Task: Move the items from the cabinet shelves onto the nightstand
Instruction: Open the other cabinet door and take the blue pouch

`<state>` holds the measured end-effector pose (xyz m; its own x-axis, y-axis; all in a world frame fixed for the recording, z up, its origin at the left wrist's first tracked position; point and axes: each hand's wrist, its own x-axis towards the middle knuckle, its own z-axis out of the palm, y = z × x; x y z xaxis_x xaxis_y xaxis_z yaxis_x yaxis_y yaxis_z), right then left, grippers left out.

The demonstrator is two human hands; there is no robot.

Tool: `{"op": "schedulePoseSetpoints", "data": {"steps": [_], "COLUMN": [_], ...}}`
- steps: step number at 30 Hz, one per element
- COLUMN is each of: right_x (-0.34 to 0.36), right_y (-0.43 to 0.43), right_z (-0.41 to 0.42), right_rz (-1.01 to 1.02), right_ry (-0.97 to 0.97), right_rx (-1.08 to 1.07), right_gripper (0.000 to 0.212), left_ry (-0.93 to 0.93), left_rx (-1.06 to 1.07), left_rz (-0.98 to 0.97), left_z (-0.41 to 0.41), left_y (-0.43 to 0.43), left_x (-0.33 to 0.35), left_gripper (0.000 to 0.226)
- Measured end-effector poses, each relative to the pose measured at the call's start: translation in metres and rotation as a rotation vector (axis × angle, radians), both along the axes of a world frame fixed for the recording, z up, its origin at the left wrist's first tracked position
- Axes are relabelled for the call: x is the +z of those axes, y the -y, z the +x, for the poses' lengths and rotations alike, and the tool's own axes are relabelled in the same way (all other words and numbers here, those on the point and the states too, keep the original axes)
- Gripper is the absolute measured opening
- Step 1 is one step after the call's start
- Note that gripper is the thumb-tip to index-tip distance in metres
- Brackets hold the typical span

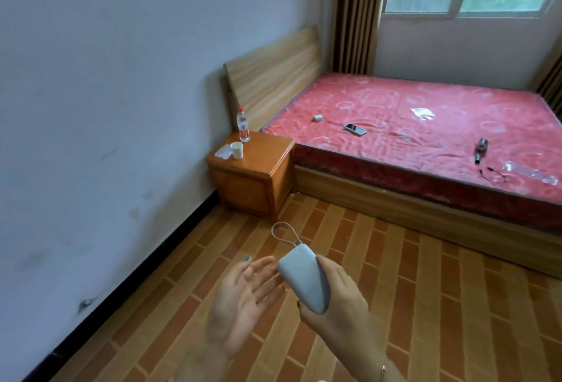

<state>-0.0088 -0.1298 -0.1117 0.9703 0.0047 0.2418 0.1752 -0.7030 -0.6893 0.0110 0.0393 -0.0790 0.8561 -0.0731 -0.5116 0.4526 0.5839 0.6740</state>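
Two big things frame this step: the bed (425,126) with its red mattress fills the right and upper middle of the frame, and the wooden nightstand (258,168) stands just beside it at centre left, against the wall. Nothing blocks the brick-patterned floor (425,305) between the person and the nightstand, so the carry looks like a straight walk toward the upper left.

On the nightstand top, a water bottle (243,124) stands upright at the back, a white paper cup (237,150) sits in front of it, and a crumpled white tissue (223,151) lies just beside the cup at the left edge. The bare part of the top is toward the right and front, so that seems the best landing place; setting down there should avoid knocking the cup or bottle.

Low in the centre of the frame, the right hand (337,296) is wrapped round a pale grey power bank (304,278), thumb under and fingers along its far side. The left hand (243,293) is spread, palm up, its fingertips near the power bank but apparently not gripping it. A thin cord loop (284,234) sticks out from the upper end of the power bank. I would keep the one-handed hold firm, let the spread hand stay below as a guard, and lay the power bank flat with the loop turned away from the cup.
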Motion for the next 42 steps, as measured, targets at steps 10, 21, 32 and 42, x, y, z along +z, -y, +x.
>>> {"op": "schedulePoseSetpoints", "data": {"steps": [10,21,32,42], "right_x": [0.011,-0.015,-0.023,-0.057], "right_y": [0.007,-0.047,-0.122,-0.135], "right_z": [0.186,0.377,0.555,0.681], "right_rz": [-0.013,-0.087,-0.196,-0.206], "right_ry": [0.018,-0.029,-0.067,-0.148], "right_rx": [0.129,0.160,0.183,0.222], "right_gripper": [0.074,0.075,0.074,0.070], "left_ry": [-0.012,-0.086,-0.149,-0.230], "left_rx": [0.094,0.144,0.102,0.149], "left_rz": [-0.028,-0.062,-0.085,-0.072], "left_z": [0.163,0.350,0.532,0.653], "left_y": [-0.001,-0.057,-0.131,-0.138], "left_x": [0.010,-0.023,-0.036,-0.066], "left_gripper": [0.045,0.044,0.042,0.040]}}
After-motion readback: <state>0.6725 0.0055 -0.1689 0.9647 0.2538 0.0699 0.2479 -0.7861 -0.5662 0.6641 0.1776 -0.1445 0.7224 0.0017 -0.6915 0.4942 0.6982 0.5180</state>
